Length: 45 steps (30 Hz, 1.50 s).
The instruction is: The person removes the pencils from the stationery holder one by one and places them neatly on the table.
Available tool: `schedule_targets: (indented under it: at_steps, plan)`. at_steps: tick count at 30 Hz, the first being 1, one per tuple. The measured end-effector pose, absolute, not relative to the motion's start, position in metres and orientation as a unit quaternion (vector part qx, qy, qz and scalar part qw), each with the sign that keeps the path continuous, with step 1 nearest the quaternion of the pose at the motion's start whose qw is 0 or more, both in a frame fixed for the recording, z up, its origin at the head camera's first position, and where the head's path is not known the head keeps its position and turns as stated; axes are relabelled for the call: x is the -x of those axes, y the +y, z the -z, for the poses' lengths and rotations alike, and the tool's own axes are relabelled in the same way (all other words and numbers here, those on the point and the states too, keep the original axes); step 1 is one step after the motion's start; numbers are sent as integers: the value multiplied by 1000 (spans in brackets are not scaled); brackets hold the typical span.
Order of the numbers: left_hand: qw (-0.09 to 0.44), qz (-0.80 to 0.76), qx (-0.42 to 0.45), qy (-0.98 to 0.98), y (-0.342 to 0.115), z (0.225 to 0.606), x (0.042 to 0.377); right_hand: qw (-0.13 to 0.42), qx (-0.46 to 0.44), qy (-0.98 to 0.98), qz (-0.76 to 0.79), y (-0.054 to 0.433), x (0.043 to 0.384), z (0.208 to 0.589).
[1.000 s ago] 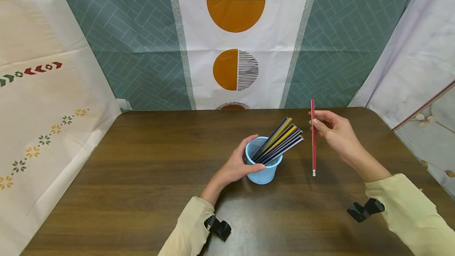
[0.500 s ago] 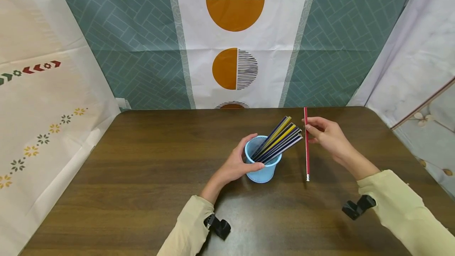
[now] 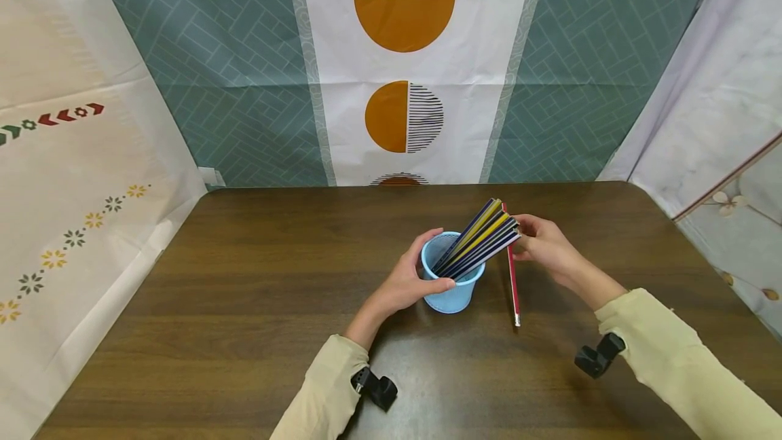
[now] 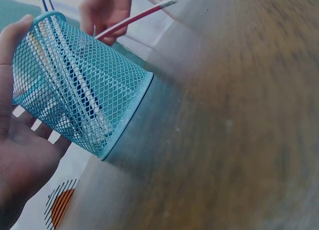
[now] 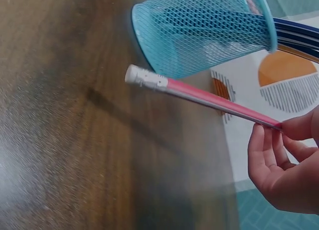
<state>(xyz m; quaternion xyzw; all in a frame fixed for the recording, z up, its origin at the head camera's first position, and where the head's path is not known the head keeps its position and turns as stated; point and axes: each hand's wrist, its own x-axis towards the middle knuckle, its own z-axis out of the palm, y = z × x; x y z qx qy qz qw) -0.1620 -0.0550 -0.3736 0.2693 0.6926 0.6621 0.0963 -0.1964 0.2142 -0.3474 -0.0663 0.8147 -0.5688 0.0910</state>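
Observation:
A light blue mesh pencil cup stands on the brown table, several blue, yellow and white pencils leaning out of it to the right. My left hand grips the cup's left side, thumb across the near rim and fingers behind. Just right of the cup, my right hand pinches a red pencil between thumb and fingers. Its white eraser end points down, and a shadow on the table lies apart from it in the right wrist view. Its upper part passes behind the leaning pencils in the head view.
The wooden table reaches back to a green patterned cloth with a white printed panel. Light cloths hang at left and right. A black wrist camera sits on the left sleeve, another black camera on the right one.
My right hand has moved left and slightly toward me, bringing the red pencil from well right of the cup to close beside it, now slightly tilted. The left hand and cup stay put.

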Motion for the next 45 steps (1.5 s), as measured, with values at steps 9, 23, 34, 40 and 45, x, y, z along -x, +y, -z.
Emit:
schedule_targets:
  at_steps: [9,23,34,40,45]
  plan:
    - [93,-665,-276,688,-55,372,160,156,39,784,600,210,200,368]
    - [86,-661,-272,695,-50,402,176,172,6,801,573,208,199,390]
    - [75,-665,-274,690,-57,402,177,159,5,830,535,205,197,393]
    - [82,-666,-272,690,-59,390,171,150,6,838,525,203,195,392]
    - [93,-670,-267,686,-60,373,162,141,6,841,523,202,195,393]
